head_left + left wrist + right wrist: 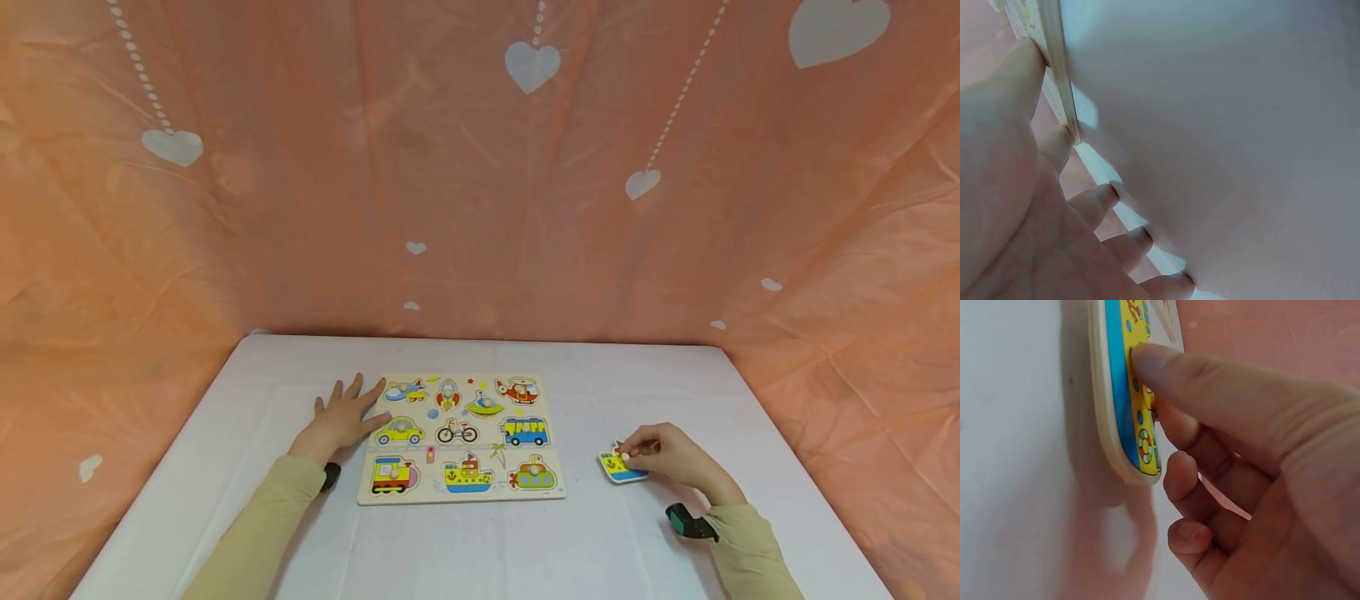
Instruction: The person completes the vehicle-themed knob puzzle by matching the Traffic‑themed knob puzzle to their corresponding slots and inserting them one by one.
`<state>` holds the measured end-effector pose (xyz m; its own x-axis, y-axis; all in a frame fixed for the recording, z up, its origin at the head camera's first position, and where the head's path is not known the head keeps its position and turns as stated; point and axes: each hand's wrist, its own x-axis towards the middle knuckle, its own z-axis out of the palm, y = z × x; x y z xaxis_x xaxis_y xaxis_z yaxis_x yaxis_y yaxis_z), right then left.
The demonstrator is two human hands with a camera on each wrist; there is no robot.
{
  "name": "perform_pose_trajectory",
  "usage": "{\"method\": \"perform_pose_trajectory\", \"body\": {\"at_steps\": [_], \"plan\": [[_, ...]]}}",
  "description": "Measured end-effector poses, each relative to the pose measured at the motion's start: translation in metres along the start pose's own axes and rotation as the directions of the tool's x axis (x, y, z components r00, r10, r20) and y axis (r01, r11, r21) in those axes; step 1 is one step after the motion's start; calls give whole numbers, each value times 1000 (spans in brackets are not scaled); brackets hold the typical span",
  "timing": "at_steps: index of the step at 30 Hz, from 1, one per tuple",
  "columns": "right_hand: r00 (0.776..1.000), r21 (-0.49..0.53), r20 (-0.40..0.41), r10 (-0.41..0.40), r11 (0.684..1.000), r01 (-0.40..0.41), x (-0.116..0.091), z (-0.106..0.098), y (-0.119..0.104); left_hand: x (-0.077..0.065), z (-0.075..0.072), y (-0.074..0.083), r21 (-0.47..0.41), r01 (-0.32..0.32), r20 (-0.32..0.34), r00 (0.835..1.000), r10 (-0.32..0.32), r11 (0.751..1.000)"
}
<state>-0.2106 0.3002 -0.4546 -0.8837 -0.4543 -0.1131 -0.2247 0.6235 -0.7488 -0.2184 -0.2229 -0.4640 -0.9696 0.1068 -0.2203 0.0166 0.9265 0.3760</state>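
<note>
A wooden peg puzzle board (pixel 435 457) with vehicle pictures lies on the table. My left hand (pixel 340 427) is spread at its left side, thumb and index fingertip on the board's edge. In the left wrist view the other fingers (pixel 1132 247) of that hand reach onto the white tabletop. To the right of the board, my right hand (pixel 667 454) pinches a boat puzzle piece (pixel 625 465) between thumb and fingers. That piece is yellow and blue with a pale wooden rim, seen tilted close over the table in the right wrist view.
The white-covered table (pixel 480 550) runs back to a pink-orange cloth (pixel 465 208) with white hearts. On the board, a printed boat (pixel 468 477) shows at the bottom middle. Knobbed pieces, such as the train (pixel 393 475) and bus (pixel 525 431), sit around it.
</note>
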Motion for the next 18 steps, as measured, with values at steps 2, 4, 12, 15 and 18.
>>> {"method": "perform_pose_trajectory", "body": {"at_steps": [2,4,12,15,18], "plan": [[1000,-9,-8,-11,1000,11,2,1,-2,-1,0,1,1,0,0,1000,0,1000],[1000,-29,-18,-15,999,14,4,2,-3,-2,-1,1,-2,2,1,1000,-2,1000],[999,-40,-26,-43,998,42,16,11,-13,-4,-4,4,-8,0,8,1000,1,1000],[997,-18,-15,-75,997,75,20,16,-19,-4,-5,4,-4,-5,4,1000,5,1000],[996,-1,9,-94,996,94,25,21,-27,-4,-4,4,4,-8,5,1000,8,1000]]}}
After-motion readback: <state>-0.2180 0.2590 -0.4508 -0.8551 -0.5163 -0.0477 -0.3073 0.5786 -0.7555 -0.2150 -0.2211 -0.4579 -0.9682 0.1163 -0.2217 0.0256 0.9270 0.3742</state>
